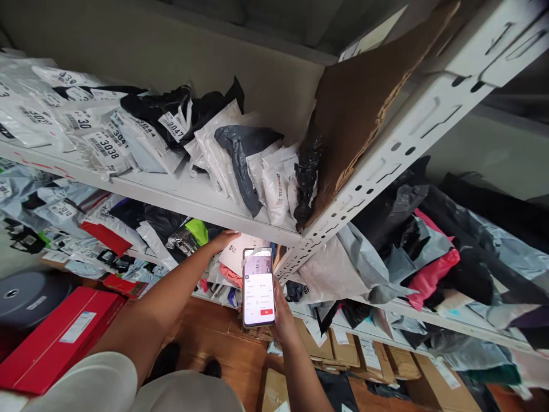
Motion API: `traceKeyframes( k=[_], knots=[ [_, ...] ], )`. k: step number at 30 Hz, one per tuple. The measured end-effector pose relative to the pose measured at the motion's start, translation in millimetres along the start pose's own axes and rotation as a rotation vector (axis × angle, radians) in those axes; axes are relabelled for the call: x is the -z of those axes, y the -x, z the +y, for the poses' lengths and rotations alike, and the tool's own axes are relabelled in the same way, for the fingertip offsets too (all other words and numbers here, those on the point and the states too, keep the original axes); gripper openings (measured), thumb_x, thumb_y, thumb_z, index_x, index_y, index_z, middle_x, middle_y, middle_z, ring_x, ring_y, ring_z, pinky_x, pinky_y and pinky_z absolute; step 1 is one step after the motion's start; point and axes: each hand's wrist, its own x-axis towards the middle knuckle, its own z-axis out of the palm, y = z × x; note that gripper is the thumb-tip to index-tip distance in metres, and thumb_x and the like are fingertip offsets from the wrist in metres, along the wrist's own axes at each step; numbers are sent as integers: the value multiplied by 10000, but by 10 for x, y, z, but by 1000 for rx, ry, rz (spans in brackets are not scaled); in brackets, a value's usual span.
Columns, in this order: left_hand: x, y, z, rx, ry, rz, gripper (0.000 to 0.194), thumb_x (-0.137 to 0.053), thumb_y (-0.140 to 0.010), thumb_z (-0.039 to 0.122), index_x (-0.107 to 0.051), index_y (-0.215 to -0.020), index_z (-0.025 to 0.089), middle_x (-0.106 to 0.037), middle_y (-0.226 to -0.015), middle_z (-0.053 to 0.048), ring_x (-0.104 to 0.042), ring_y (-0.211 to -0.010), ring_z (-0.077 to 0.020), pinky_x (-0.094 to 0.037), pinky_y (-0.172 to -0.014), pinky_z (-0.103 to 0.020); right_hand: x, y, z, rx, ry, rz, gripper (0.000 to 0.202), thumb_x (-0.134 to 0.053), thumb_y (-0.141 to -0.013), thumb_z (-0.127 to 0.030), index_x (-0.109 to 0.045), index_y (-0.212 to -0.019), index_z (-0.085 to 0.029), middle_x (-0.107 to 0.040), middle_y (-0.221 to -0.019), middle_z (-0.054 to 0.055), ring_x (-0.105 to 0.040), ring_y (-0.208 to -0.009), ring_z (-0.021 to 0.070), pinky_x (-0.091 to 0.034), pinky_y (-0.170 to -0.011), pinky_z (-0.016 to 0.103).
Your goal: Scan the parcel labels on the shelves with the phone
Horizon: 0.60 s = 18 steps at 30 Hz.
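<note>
My right hand (281,312) is wrapped round a smartphone (258,292), held upright with its lit screen facing me. The screen shows a camera picture of a label at the top, lines of text below and a red button. My left hand (223,241) reaches to the lower shelf, its fingers closed on the upper left edge of a white parcel (235,253) with a printed code. The phone covers part of that parcel. Just below it shows a pinkish-red package (230,274).
Above runs a white metal shelf (171,191) with numbered mailing bags (103,150). A perforated post (386,154) and a cardboard sheet (364,103) rise at right. More bags (334,266) fill the right-hand shelves. On the floor are cardboard boxes (441,383) and a red box (60,337).
</note>
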Motion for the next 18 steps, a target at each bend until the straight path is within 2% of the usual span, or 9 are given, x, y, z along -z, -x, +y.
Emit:
traceKeyframes(
  k=[9, 18],
  knots=[
    [-11, 32, 36, 38, 61, 1, 335, -760, -592, 441, -701, -749, 151, -718, -694, -43, -633, -660, -200, -476, -633, -302, -21, 18, -36, 2, 17, -10, 888, -552, -848, -693, -192, -1524, -242, -765, -899, 97, -721, -611, 237, -517, -342, 262],
    [-19, 5, 19, 36, 73, 0, 337, -755, -561, 447, -690, -718, 155, -706, -663, -39, -614, -636, -194, -458, -606, -295, -3, 13, -20, 13, 31, 5, 810, -567, -838, -695, -328, -1475, -256, -768, -886, 86, -713, -563, 225, -456, -285, 225]
  ],
)
